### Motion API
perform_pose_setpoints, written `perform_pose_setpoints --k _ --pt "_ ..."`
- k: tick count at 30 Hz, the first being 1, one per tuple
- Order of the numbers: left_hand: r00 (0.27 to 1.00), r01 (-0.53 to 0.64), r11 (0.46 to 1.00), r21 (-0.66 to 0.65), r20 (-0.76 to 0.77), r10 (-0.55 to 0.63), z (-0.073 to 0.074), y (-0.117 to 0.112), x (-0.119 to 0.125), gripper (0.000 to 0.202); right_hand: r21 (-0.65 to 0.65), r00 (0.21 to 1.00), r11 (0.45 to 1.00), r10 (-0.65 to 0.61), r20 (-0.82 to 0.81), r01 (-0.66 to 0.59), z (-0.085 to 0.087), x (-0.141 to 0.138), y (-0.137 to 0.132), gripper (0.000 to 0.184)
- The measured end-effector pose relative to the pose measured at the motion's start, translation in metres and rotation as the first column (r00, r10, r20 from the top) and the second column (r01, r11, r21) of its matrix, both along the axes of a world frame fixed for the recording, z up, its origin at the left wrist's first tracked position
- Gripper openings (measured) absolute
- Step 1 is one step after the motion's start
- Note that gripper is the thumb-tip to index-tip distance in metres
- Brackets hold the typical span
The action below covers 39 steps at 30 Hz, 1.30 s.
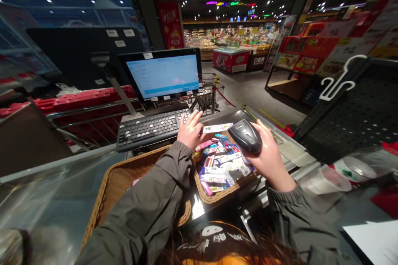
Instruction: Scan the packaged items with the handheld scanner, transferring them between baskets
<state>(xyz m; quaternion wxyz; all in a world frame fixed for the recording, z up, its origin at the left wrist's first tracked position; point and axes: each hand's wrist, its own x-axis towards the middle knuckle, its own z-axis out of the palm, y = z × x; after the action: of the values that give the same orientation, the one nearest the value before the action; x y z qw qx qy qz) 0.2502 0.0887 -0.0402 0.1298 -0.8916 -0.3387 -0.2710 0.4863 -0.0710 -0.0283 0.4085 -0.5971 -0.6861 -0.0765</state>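
My left hand (190, 129) is at the right end of a black keyboard (149, 129), fingers stretched out over its keys. Beside its thumb is the end of a slim white packet (217, 128) with a barcode; whether the thumb touches it I cannot tell. My right hand (270, 153) is wrapped round a black barcode scanner (245, 136), held above the right side of a wicker basket (214, 198). Small, slim packets (222, 159), many white with barcodes, fill that basket. A larger wicker basket (107, 178) is partly hidden under my left forearm.
A lit monitor (164, 74) stands behind the keyboard, with a second dark screen (81, 54) to its left. White hooks (340, 80) hang on a black panel at right. Clear plastic cups (329, 180) and white paper (374, 240) lie on the right. A shopping cart (207, 91) is beyond the counter.
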Motion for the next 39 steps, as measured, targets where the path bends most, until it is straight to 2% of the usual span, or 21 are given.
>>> perform_pose_setpoints --k 5,8,11,20,30,39 --pt "0.993 -0.071 0.988 0.138 0.100 0.057 0.041 -0.011 -0.033 0.009 0.067 0.998 0.997 0.042 0.046 -0.045 0.020 -0.024 0.005 0.058" --pt "0.988 -0.106 0.978 0.182 0.130 0.083 0.055 -0.019 -0.052 0.010 0.090 0.994 0.991 0.089 0.067 -0.095 0.031 -0.041 0.007 0.063" --pt "0.983 -0.144 0.968 0.203 0.143 0.116 0.062 -0.025 -0.068 0.009 0.106 0.985 0.983 0.137 0.107 -0.148 0.040 -0.060 0.007 0.063" --pt "0.971 -0.205 0.959 0.194 0.161 0.175 0.070 -0.038 -0.113 0.009 0.065 0.956 0.967 0.229 0.186 -0.245 0.049 -0.110 0.004 0.057" --pt "0.963 -0.232 0.962 0.146 0.177 0.206 0.070 -0.048 -0.150 0.013 0.038 0.931 0.955 0.279 0.233 -0.296 0.043 -0.143 0.000 0.053" --pt "0.957 -0.257 0.951 0.170 0.179 0.226 0.065 -0.053 -0.175 0.009 0.033 0.930 0.948 0.302 0.211 -0.316 0.042 -0.166 -0.002 0.052"
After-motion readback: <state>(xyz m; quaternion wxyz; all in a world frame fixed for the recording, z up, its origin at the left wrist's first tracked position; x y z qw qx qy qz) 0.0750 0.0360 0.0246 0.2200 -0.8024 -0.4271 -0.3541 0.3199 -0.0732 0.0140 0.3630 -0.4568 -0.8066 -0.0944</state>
